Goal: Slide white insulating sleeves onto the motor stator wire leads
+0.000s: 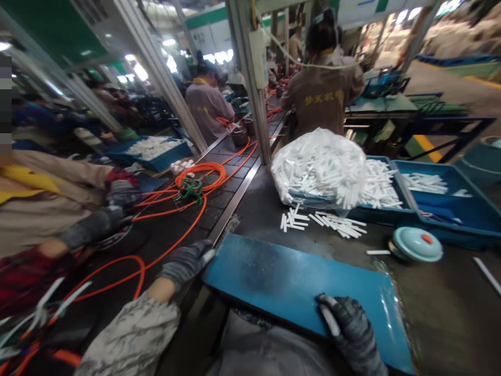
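Observation:
My left hand (187, 265), in a grey striped glove, reaches to the left end of a blue board (282, 271). Its fingers are stretched out; a pale strip beside them may be the glove's thumb. Over the board's right part rests my right hand (352, 329), gloved alike, fingers bent and thumb close to them. Whether it holds something small cannot be made out. Beyond the board lie loose white tubes (338, 224). A round light-blue lidded dish (417, 244) with an orange button stands to the right, a single white tube (378, 253) beside it.
A clear bag of white tubes (319, 167) sits on blue bins (454, 222) at the back right. Orange hose (201, 177) coils on the dark conveyor (219, 196) to my left. A co-worker's gloved hands (121, 196) work there. A metal post (250, 78) rises ahead.

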### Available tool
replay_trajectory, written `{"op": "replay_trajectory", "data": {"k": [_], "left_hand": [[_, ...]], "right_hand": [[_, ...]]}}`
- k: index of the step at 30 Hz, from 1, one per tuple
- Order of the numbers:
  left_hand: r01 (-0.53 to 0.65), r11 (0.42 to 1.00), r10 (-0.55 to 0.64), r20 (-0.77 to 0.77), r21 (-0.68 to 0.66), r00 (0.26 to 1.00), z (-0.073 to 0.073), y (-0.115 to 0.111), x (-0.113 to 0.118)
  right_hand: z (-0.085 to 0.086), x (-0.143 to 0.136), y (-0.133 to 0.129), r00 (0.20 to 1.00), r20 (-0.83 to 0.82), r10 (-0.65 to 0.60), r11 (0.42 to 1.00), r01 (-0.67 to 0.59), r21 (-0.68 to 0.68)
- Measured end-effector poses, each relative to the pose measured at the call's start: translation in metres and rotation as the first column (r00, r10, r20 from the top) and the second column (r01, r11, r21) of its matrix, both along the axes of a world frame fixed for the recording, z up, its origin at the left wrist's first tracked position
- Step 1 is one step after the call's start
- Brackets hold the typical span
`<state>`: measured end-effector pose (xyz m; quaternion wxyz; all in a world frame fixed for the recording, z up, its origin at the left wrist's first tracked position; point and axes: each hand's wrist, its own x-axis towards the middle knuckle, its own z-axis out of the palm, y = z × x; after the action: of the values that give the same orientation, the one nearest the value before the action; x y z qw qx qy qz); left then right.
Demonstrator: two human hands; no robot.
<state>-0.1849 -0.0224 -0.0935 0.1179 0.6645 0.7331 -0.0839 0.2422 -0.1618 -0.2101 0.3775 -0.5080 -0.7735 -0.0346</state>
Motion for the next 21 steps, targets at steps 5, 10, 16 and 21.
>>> {"op": "replay_trajectory", "data": {"k": [5,10,16,21], "left_hand": [[0.335,0.931,-0.363,0.256,0.145,0.896,-0.018,0.042,0.080],[0.341,0.912,-0.409,0.433,0.229,0.804,-0.051,0.059,0.105],[0.314,0.871,-0.467,0.441,0.377,0.767,-0.090,0.051,0.092],[0.354,0.812,-0.537,0.354,0.465,0.766,-0.106,0.049,0.093]], "right_hand": [[-0.002,-0.006,0.003,0.986,0.002,-0.168,0.986,0.168,0.017],[0.006,-0.011,0.010,0.957,0.108,-0.271,0.963,0.271,0.017],[0.008,-0.018,0.012,0.942,0.171,-0.289,0.957,0.291,0.013],[0.005,-0.016,0.012,0.939,0.184,-0.291,0.957,0.289,0.038]]}}
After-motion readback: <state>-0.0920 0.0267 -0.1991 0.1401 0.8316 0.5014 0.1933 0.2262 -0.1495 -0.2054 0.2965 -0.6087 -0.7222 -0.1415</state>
